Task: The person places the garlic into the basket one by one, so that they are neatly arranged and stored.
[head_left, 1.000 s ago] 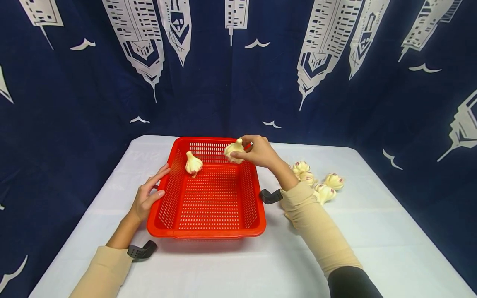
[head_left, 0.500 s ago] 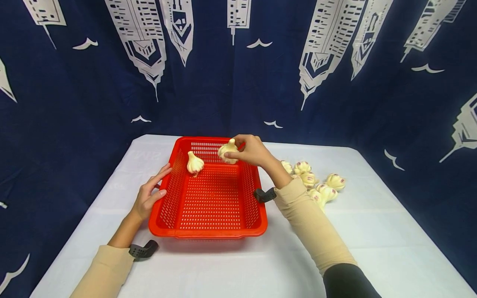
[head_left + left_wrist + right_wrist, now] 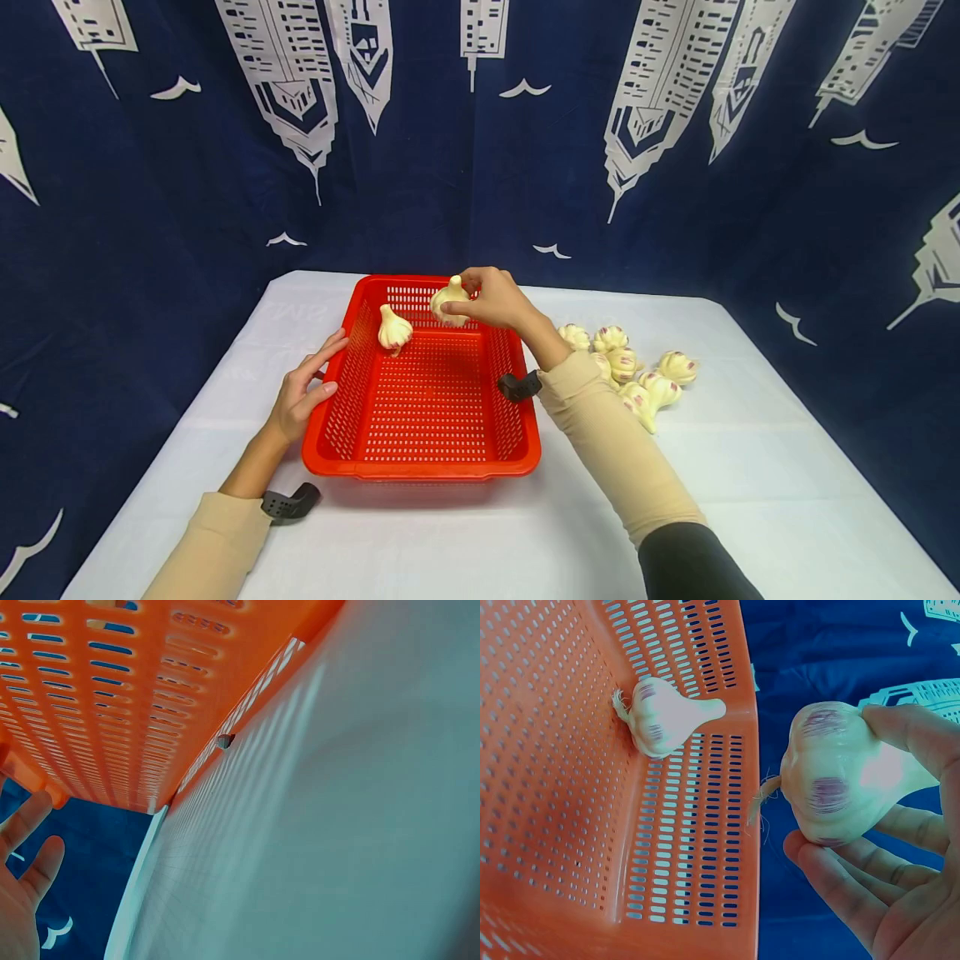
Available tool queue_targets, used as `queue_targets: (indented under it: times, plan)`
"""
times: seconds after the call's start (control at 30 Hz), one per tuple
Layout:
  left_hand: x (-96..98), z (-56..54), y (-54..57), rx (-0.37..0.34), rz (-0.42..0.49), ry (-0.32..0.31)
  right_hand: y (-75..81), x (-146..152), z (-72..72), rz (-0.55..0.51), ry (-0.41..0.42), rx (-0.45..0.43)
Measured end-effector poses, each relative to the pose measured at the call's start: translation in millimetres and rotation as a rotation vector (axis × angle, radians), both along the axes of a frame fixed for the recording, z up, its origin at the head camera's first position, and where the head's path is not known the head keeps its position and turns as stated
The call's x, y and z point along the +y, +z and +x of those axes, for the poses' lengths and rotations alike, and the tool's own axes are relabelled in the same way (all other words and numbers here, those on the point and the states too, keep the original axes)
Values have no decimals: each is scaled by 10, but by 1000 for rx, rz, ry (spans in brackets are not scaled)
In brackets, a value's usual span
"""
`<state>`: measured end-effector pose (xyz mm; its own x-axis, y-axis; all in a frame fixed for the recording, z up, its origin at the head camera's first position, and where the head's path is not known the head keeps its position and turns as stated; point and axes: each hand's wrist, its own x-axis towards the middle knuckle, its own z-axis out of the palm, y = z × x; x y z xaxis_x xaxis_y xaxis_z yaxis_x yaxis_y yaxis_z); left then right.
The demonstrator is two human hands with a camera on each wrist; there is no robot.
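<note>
My right hand (image 3: 497, 298) holds a garlic bulb (image 3: 447, 305) above the far part of a red plastic basket (image 3: 420, 470). In the right wrist view thumb and fingers grip this purple-streaked bulb (image 3: 836, 776) from opposite sides, its roots toward the basket rim. Another garlic bulb (image 3: 393, 332) stands inside the basket at the far left corner, stem up. My left hand (image 3: 296, 402) rests at the basket's left rim with its fingers extended. The left wrist view shows these fingers (image 3: 46, 862) near the slotted orange-looking basket wall (image 3: 112, 712).
Several more garlic bulbs (image 3: 622, 364) lie in a loose group right of the basket, partly behind my right forearm. A white cloth (image 3: 450, 542) covers the table. Beyond its far edge hangs a dark blue curtain (image 3: 420, 183) with white building prints.
My right hand has carried the garlic bulb left, from the basket's far right corner toward the middle of its far side. My left hand stays at the rim.
</note>
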<state>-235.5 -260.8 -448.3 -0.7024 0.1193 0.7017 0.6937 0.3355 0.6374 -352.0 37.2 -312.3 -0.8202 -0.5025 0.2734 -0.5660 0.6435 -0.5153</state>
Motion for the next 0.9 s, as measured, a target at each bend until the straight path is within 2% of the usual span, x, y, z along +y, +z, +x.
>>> queue_targets:
  times: [0.17,0.33,0.67,0.9]
  plan:
    - [-7,-2,-7,-8,-3,0,9,-88,-10,-18,-26,-6]
    - [-10,3,-6,-26,-8,1,-5,-155,-12,-35,-79,-61]
    - [-8,-8,7,-16,-17,-8,-56,-283,-41,-37,-244,-165]
    - [-24,-7,-5,-21,-25,6,-161,-394,-74,-19,-275,-190]
